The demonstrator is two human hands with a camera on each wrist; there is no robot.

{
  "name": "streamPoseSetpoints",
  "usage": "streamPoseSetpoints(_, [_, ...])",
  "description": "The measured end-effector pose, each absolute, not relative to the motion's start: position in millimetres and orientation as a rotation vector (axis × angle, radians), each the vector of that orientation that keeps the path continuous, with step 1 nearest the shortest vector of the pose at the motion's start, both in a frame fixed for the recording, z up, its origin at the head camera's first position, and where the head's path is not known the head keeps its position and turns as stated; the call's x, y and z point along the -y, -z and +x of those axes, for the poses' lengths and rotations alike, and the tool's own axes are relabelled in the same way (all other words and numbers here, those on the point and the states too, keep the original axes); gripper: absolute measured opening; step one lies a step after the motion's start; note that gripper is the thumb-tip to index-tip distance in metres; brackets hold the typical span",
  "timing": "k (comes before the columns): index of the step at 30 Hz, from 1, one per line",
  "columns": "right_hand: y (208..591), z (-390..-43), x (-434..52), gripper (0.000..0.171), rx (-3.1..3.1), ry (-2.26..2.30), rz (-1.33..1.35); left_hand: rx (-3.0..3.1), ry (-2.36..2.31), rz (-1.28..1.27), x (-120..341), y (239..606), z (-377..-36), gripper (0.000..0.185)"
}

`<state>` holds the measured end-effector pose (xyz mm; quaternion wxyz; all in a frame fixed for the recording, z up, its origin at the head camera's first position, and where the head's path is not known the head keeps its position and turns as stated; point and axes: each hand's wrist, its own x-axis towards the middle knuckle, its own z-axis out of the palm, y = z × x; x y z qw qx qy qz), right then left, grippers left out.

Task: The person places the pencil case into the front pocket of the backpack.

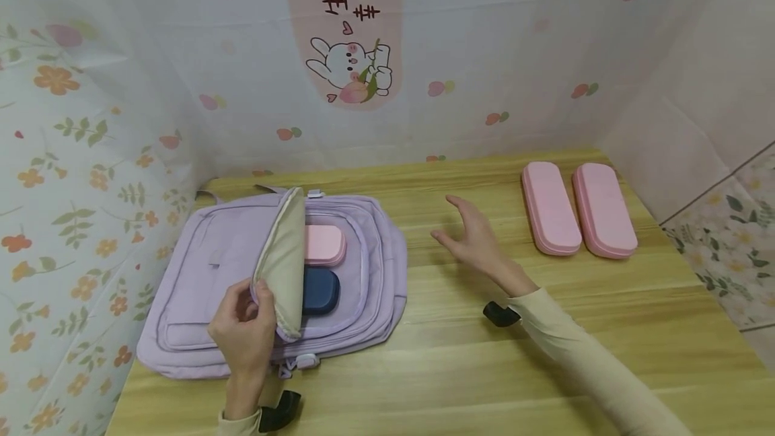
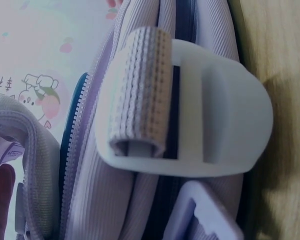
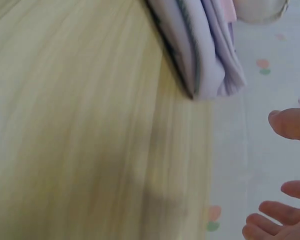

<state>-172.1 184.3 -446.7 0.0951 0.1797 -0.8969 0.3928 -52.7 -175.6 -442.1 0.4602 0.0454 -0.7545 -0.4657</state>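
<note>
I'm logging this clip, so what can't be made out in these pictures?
- Blue case and pink case in the backpack: head view, partly hidden by the flap the left hand holds.
- Right hand: right wrist view, cut off, only fingertips show.

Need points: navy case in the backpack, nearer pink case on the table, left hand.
navy case point(image 1: 321, 290), head view, exposed lid below the flap.
nearer pink case point(image 1: 549, 208), head view, middle of its lid.
left hand point(image 1: 242, 330), head view, back of the hand gripping the flap edge.
</note>
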Motion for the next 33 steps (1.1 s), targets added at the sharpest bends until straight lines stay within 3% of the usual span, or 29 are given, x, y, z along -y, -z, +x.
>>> streamPoseSetpoints(33, [459,-140,-317,0.094,2.730,-0.921,-0.111,1.866,1.160,0.078,178,445,-52,0.008])
